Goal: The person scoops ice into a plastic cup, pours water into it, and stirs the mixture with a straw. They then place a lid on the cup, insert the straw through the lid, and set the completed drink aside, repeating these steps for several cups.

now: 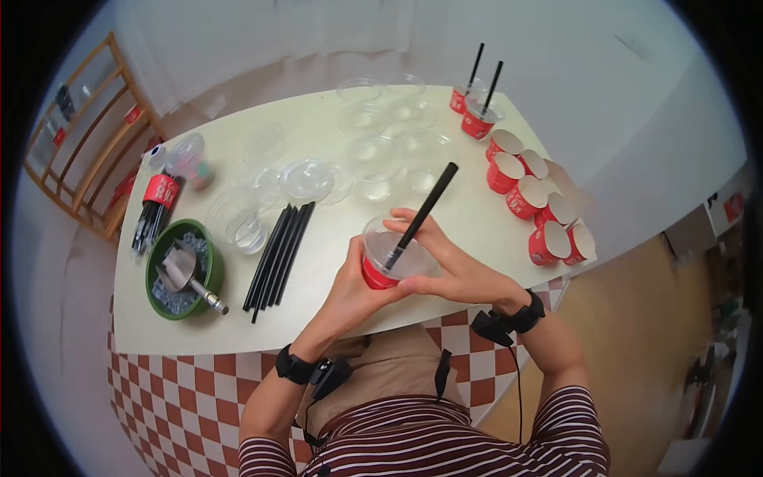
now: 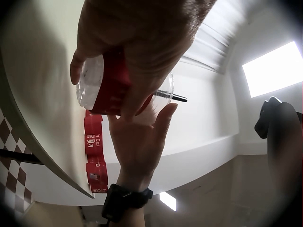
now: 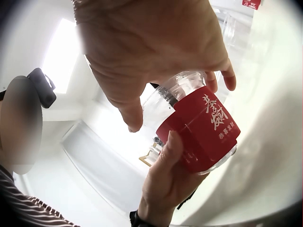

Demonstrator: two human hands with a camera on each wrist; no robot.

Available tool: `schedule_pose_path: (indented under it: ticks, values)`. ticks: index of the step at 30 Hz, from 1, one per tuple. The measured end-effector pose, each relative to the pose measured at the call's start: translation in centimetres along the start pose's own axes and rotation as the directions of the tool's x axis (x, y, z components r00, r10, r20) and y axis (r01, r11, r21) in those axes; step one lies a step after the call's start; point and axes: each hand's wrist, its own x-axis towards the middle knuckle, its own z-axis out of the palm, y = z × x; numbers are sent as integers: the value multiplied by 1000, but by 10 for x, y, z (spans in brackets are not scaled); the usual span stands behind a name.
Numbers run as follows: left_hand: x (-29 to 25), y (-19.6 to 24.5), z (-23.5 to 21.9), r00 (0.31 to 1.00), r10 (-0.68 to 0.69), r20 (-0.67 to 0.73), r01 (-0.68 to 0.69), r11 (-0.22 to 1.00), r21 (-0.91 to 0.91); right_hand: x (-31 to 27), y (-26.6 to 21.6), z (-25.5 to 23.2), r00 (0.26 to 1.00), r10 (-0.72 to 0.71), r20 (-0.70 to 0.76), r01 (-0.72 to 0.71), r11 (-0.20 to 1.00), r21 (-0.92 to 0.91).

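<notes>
A clear cup with a red sleeve (image 3: 203,130) and a clear lid (image 1: 413,248) is held above the table's front part, a black straw (image 1: 427,208) standing tilted out of its lid. My left hand (image 1: 354,286) grips the cup round its red sleeve (image 2: 112,85), thumb and fingers on either side. My right hand (image 1: 445,266) lies at the lid's rim, its thumb at the near side and its fingers at the far side, as the right wrist view also shows the hand (image 3: 156,47) over the cup's top.
Several black straws (image 1: 278,258) lie left of the hands, beside a green bowl (image 1: 151,290) with a metal scoop (image 1: 181,266). Clear lids (image 1: 308,180) and cups (image 1: 246,232) stand behind. Red sleeves (image 1: 548,242) line the right edge; two cups with straws (image 1: 478,121) stand at the back right.
</notes>
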Motion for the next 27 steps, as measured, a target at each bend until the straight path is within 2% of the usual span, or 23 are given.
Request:
schedule_pose_path:
  ticks: [5,8,9,12,14,17,20,23,25,27]
  values:
    - [1,-6,2,1000,-3,7,3,1000,8,-4,2,-4,998,49,45,-49,999,19]
    - [2,-17,1,999,18,-43,-18,1000,9,-5,1,-29,996,10,-88,-24,986,-164]
    - [2,-24,0,998,31,-61,-29,999,23,-5,3,-41,969,-70,-238,15,974,-226]
    - [-3,-31,5,995,44,-91,-39,998,54,-5,10,-92,881,37,-472,-226,909,-350]
    - [-5,-38,9,993,64,-102,-56,995,80,-4,45,-133,836,-120,-535,-214,827,-520]
    - [-5,-43,10,994,43,-96,-41,999,15,-2,81,-179,819,-23,-573,-429,639,-638]
    - [-6,-44,11,993,64,-94,-64,998,12,2,113,-201,858,43,-512,-462,502,-731]
    - [-5,-46,10,993,87,-83,-85,996,22,15,124,-202,755,345,-558,-648,527,-551]
    - [-6,-46,10,992,101,-79,-101,995,5,20,124,-196,773,299,-559,-623,520,-584]
    - [-7,-42,10,989,118,-86,-113,992,60,20,120,-188,791,279,-545,-600,528,-600]
